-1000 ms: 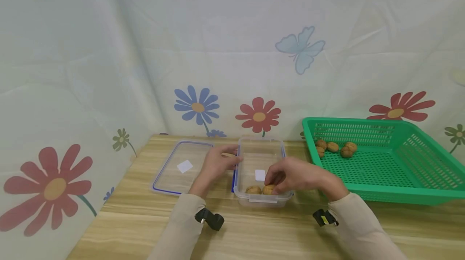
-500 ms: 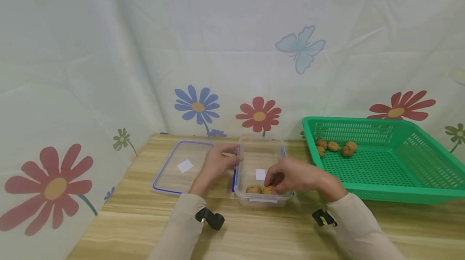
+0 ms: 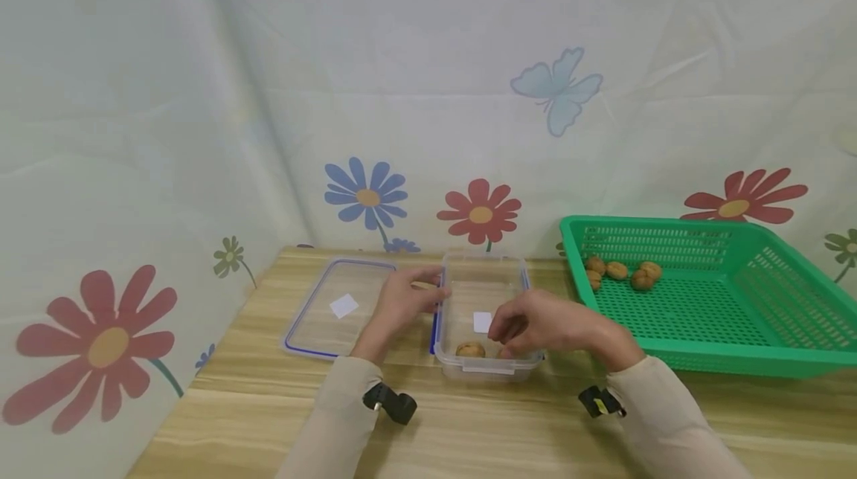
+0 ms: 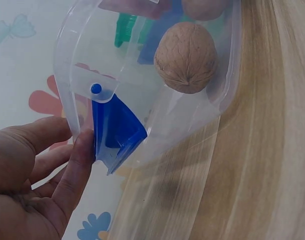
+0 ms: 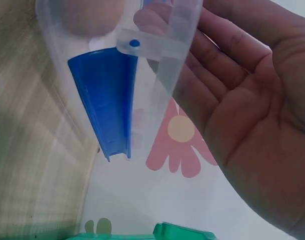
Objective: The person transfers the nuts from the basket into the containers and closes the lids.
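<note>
The left hand rests against the left wall of the clear plastic container, thumb and fingers laid relaxed along its rim beside the blue latch, steadying rather than clasping it. The right hand hovers over the container's near right corner, palm down, fingers loosely bent and spread with nothing between them; the right wrist view shows the open palm just behind the container's transparent wall and another blue latch. Two walnuts lie inside at the near end: one walnut plainly seen, the second walnut mostly hidden under the right fingertips. The container's lid, clear with a blue seal, lies flat on the wooden table just left of it, partly covered by the left hand. To the right stands a green basket with four more walnuts gathered in its far left corner. Compared with a second ago, the right hand has lifted slightly off the second walnut, its fingers opened; the left hand has not shifted.
</note>
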Demonstrator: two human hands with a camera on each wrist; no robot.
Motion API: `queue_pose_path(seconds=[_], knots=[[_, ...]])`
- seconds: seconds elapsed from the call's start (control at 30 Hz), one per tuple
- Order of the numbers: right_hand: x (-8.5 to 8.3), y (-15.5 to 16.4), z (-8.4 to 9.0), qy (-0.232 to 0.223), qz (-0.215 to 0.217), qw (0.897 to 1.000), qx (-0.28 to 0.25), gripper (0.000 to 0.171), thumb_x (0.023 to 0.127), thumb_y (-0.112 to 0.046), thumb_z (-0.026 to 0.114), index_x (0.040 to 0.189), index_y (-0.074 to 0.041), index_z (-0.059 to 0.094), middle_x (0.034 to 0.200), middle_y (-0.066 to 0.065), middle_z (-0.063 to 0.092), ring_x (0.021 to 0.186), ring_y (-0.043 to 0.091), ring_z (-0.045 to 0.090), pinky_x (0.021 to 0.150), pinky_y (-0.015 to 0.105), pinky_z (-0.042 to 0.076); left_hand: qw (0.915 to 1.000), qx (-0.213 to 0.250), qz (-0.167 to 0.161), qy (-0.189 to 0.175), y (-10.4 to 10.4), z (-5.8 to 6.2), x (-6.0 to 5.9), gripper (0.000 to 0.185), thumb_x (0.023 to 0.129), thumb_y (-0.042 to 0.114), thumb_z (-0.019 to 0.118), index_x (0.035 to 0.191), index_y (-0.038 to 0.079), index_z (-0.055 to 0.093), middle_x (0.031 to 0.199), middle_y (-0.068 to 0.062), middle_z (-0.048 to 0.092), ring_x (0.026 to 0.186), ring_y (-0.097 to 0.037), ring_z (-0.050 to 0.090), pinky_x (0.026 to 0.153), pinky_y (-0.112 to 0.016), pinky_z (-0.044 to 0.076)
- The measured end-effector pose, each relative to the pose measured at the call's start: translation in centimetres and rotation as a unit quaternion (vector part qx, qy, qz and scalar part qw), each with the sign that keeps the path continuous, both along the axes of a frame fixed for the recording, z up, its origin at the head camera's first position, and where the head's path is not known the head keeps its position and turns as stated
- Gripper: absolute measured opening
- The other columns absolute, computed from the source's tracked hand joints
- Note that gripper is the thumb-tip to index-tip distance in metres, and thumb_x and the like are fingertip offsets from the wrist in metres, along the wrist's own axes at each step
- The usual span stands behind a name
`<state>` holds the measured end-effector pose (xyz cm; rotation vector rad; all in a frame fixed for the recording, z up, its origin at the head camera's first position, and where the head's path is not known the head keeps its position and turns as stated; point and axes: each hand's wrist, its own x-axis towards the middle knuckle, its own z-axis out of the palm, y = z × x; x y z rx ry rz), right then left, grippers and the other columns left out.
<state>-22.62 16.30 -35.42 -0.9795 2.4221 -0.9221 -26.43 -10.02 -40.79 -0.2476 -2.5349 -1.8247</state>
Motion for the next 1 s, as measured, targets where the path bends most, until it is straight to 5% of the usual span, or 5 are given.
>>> queue_pose_path(seconds=[0.43, 0.77, 1.0], knots=[[0.6, 2.5, 3.4, 0.048, -0.069, 0.995, -0.058, 0.026, 0.096, -0.019, 0.082, 0.119, -0.010, 0.078, 0.114, 0.000, 0.076, 0.105, 0.020, 0.073, 0.087, 0.031, 0.063, 1.0000, -0.003, 0.004, -0.005, 0.1, 0.1, 0.1, 0.047, 0.094, 0.008, 0.082, 0.139, 0.002, 0.069, 0.125, -0.018, 0.072, 0.083, -0.024, 0.077, 0.076, -0.035, 0.066], [0.8, 5.4, 6.5, 0.084, -0.111, 0.989, -0.048, 0.035, 0.095, -0.022, 0.083, 0.126, -0.008, 0.076, 0.121, 0.004, 0.075, 0.110, 0.024, 0.073, 0.091, 0.036, 0.063, 1.0000, -0.005, 0.002, -0.002, 0.0, 0.3, 0.3, 0.048, 0.095, 0.008, 0.081, 0.140, 0.000, 0.068, 0.126, -0.020, 0.071, 0.083, -0.025, 0.077, 0.077, -0.036, 0.066], [0.3, 7.3, 8.4, 0.066, -0.142, 0.987, -0.042, 0.037, 0.096, -0.024, 0.082, 0.128, -0.008, 0.074, 0.124, 0.008, 0.074, 0.089, 0.024, 0.072, 0.067, 0.033, 0.061, 1.0000, 0.002, 0.004, -0.009, 0.1, 0.4, 0.4, 0.047, 0.094, 0.005, 0.081, 0.139, -0.002, 0.067, 0.126, -0.021, 0.071, 0.083, -0.026, 0.077, 0.076, -0.035, 0.066]])
